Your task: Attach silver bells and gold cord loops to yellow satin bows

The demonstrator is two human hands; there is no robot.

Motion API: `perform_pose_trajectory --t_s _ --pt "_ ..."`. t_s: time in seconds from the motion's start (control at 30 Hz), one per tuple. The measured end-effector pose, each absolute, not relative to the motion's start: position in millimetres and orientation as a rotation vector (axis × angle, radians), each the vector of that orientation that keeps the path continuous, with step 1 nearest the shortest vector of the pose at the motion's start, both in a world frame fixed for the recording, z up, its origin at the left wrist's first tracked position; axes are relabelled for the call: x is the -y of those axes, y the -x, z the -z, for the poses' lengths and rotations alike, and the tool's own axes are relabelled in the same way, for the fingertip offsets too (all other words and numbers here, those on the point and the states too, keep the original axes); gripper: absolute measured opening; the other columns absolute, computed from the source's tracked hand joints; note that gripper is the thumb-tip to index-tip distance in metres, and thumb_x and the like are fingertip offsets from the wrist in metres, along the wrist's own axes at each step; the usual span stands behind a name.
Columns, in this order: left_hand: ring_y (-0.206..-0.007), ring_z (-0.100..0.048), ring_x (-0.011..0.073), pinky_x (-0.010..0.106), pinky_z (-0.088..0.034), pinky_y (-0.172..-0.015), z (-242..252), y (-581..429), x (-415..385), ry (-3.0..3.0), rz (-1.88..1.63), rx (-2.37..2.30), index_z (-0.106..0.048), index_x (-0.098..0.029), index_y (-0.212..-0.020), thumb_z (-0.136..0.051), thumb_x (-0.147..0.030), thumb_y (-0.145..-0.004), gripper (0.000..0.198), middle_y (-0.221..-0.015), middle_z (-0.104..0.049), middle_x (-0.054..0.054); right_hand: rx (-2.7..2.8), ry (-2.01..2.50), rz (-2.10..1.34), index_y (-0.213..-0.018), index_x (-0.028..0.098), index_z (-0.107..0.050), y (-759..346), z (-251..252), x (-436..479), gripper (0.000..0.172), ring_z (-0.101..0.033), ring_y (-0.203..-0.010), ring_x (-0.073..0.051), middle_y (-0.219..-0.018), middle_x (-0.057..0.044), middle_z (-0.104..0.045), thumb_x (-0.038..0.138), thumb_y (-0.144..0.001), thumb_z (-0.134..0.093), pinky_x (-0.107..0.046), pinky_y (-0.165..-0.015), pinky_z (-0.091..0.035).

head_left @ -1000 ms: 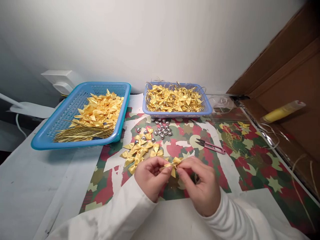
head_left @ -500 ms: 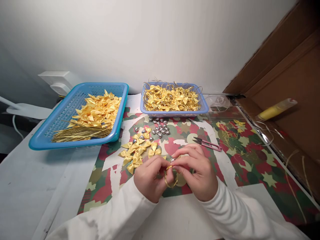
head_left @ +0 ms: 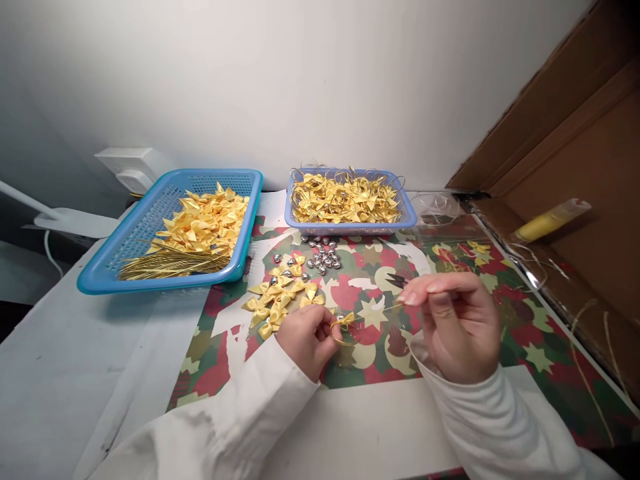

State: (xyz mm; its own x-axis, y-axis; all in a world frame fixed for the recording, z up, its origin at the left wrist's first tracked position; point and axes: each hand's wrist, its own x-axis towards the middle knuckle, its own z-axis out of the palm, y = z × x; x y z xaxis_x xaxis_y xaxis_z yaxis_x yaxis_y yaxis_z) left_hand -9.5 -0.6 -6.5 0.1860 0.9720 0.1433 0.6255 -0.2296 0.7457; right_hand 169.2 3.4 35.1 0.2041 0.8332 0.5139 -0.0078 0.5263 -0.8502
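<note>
My left hand (head_left: 306, 337) is closed in a pinch on a small yellow bow with a gold cord loop (head_left: 344, 327), low over the patterned mat (head_left: 480, 313). My right hand (head_left: 456, 323) is closed too, pinching the free end of the gold cord (head_left: 393, 307), which runs taut from the bow to its fingertips. A heap of loose yellow bows (head_left: 280, 297) lies just left of my left hand. Small silver beads (head_left: 323, 257) are scattered beyond it.
A large blue tray (head_left: 110, 273) at the left holds yellow bows and gold cords. A smaller blue tray (head_left: 350, 223) at the back holds looped bows. Pink snips (head_left: 400, 280) lie behind my right hand. A cardboard wall (head_left: 575, 147) and a yellow tube (head_left: 550, 221) stand at the right.
My hands were together working the bow and loop. Now my right hand has drawn away to the right, pulling the cord taut, while my left keeps hold of the bow.
</note>
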Motion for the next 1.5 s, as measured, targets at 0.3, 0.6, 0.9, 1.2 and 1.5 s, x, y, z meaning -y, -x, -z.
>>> perform_pose_trajectory --t_s 0.3,0.6,0.9,1.2,1.5 --pt "-0.041 -0.039 0.0074 0.018 -0.031 -0.040 10 9 -2 -1.938 -0.827 -1.475 -0.051 -0.019 -0.055 -0.055 -0.014 -0.065 0.011 -0.045 -0.045 -0.005 1.195 0.853 -0.585 -0.078 0.023 -0.056 -177 -42 -6 0.009 -0.056 -0.056 -0.014 -0.059 0.002 -0.056 0.028 -0.084 -0.059 -0.030 -0.055 -0.049" --pt "-0.043 -0.042 0.0089 0.019 -0.033 -0.042 9 10 -2 -1.957 -0.799 -1.513 -0.051 -0.018 -0.055 -0.053 -0.016 -0.067 0.012 -0.046 -0.048 -0.004 1.196 0.847 -0.568 -0.079 0.022 -0.058 -180 -41 -8 0.007 -0.056 -0.056 -0.014 -0.060 0.002 -0.057 0.027 -0.083 -0.060 -0.030 -0.056 -0.049" --pt "-0.062 -0.058 0.0164 0.027 -0.048 -0.057 11 24 -13 -2.170 -0.690 -1.391 -0.064 -0.017 -0.080 -0.051 -0.020 -0.075 0.014 -0.070 -0.064 0.006 1.297 0.917 -0.768 -0.083 0.021 -0.058 -178 -44 -6 0.007 -0.063 -0.066 -0.014 -0.069 -0.002 -0.066 0.025 -0.087 -0.054 -0.029 -0.061 -0.054" --pt "-0.104 -0.056 0.0252 0.041 -0.041 -0.093 -29 22 -8 -1.942 -0.970 -0.870 -0.059 -0.020 -0.112 -0.055 -0.022 -0.075 0.038 -0.112 -0.063 0.011 1.417 0.729 -1.004 -0.083 0.022 -0.061 -158 -56 -18 0.007 -0.062 -0.083 -0.014 -0.085 -0.002 -0.066 0.020 -0.086 -0.056 -0.029 -0.075 -0.052" --pt "-0.057 -0.056 0.0084 0.019 -0.046 -0.055 -15 0 -31 -0.528 -1.201 -0.719 -0.061 -0.016 -0.069 -0.072 -0.041 -0.067 0.027 -0.061 -0.063 -0.001 1.664 0.935 -0.850 -0.077 0.019 -0.060 -151 -22 -27 0.010 -0.055 -0.069 -0.014 -0.071 -0.001 -0.061 0.022 -0.085 -0.055 -0.029 -0.066 -0.045"
